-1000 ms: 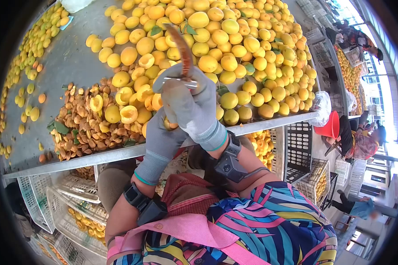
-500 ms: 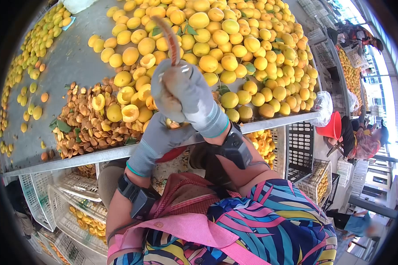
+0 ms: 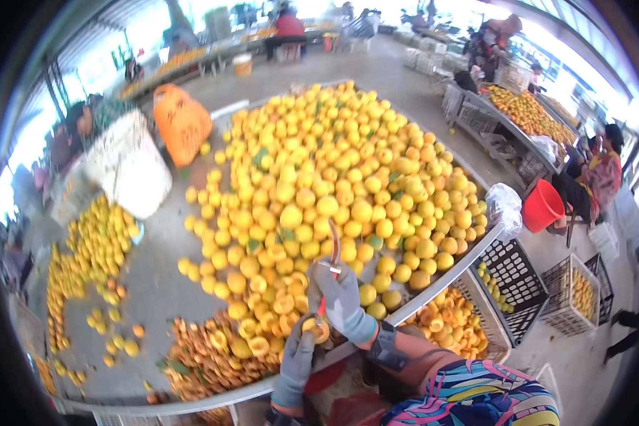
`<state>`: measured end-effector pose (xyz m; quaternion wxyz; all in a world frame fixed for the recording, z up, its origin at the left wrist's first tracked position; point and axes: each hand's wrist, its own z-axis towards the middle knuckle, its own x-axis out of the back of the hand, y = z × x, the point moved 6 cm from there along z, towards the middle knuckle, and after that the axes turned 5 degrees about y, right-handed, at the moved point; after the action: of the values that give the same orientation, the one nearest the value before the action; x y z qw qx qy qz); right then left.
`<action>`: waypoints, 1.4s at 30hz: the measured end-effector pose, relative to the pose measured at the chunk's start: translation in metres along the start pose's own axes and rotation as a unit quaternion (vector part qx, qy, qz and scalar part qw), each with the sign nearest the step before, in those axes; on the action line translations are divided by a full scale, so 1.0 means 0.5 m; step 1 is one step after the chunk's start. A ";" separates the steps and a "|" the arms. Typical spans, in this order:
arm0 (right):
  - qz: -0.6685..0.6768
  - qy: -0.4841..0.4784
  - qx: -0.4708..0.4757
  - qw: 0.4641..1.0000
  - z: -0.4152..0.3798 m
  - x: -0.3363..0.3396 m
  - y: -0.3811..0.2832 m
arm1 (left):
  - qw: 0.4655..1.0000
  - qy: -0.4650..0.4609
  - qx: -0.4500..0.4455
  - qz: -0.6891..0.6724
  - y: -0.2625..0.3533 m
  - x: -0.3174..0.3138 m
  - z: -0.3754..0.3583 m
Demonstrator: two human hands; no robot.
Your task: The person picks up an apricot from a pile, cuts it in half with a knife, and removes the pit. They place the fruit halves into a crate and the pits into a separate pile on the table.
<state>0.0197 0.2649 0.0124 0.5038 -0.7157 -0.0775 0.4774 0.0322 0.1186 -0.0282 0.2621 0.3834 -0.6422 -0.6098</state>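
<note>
My right hand [image 3: 344, 302], in a grey glove, is wrapped round a curved knife [image 3: 335, 245] whose blade points up and away from me. A bit of red shows below the fist, perhaps its handle. Just below and to the left, my gloved left hand [image 3: 296, 362] grips an apricot [image 3: 316, 329] that shows a cut, open face. Both hands are close together over the table's near edge. Beside them lie several halved apricots [image 3: 284, 304], and left of these a heap of brown pits [image 3: 213, 355]. Whole yellow apricots [image 3: 334, 170] are piled beyond.
The metal table [image 3: 149, 266] has a raised near rim. A crate of apricot halves [image 3: 451, 323] stands below it on the right, beside a black crate [image 3: 511, 284]. An orange bag [image 3: 181, 124] and a white sack [image 3: 131, 163] lie far left. A person [image 3: 600, 174] sits near a red bucket [image 3: 544, 206].
My view has tilted up, showing more of the hall and the pile. The hands, earlier overlapping, are now a little apart, and the apricot in the left hand has come into sight.
</note>
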 end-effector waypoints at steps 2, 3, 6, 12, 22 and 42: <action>-0.063 -0.002 -0.006 0.998 -0.016 0.007 -0.019 | 0.999 0.013 -0.037 0.014 0.001 -0.002 0.014; -0.056 -0.003 0.005 0.998 -0.026 0.012 -0.025 | 0.998 0.037 -0.056 0.014 -0.015 0.008 0.012; -0.165 -0.036 0.072 0.983 -0.048 0.032 -0.007 | 0.996 0.042 -0.062 0.043 -0.056 0.029 0.027; -0.322 -0.044 0.064 0.943 -0.091 0.088 0.069 | 0.987 0.077 -0.126 0.060 -0.002 -0.002 0.011; -0.248 -0.118 -0.160 0.948 -0.132 0.091 0.077 | 0.990 0.119 -0.075 -0.012 -0.040 0.011 -0.007; -0.096 0.058 -0.121 0.986 -0.132 0.213 0.011 | 0.955 0.218 -0.179 0.088 -0.098 0.078 -0.019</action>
<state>0.1247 0.2824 -0.0541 0.4602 -0.7872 -0.1737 0.3719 0.0262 0.0833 -0.0804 0.5130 0.3959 -0.4813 -0.5903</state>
